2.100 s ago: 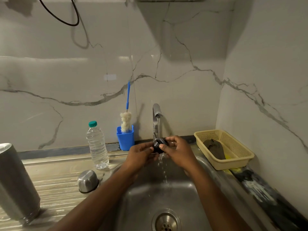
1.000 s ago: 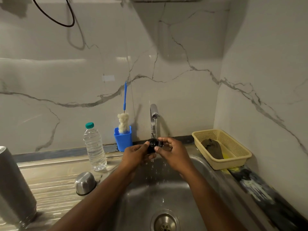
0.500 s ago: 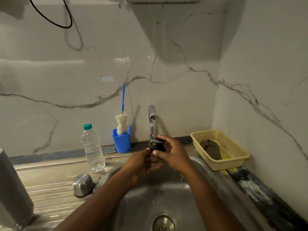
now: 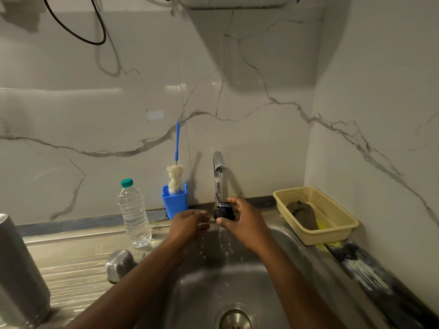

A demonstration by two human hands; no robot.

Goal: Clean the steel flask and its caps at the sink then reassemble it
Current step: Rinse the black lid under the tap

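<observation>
Over steel sink (image 4: 297, 245), right hand (image 4: 247, 222) grips ridged black cap (image 4: 223, 211); left hand (image 4: 187, 224) loosely curled, empty.

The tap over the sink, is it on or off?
On. A stream of water falls from the tap onto the black cap in the right hand, dripping into the sink.

Two hands: the left hand (image 4: 190, 222) and the right hand (image 4: 244, 222). One steel flask (image 4: 16, 281), one steel cap (image 4: 118, 264) and one black inner cap (image 4: 223, 211). One water bottle (image 4: 134, 214), one blue cup (image 4: 175, 202), one bottle brush (image 4: 175, 176), one tap (image 4: 218, 172), one yellow basket (image 4: 332, 224), one sink (image 4: 285, 238)
</observation>
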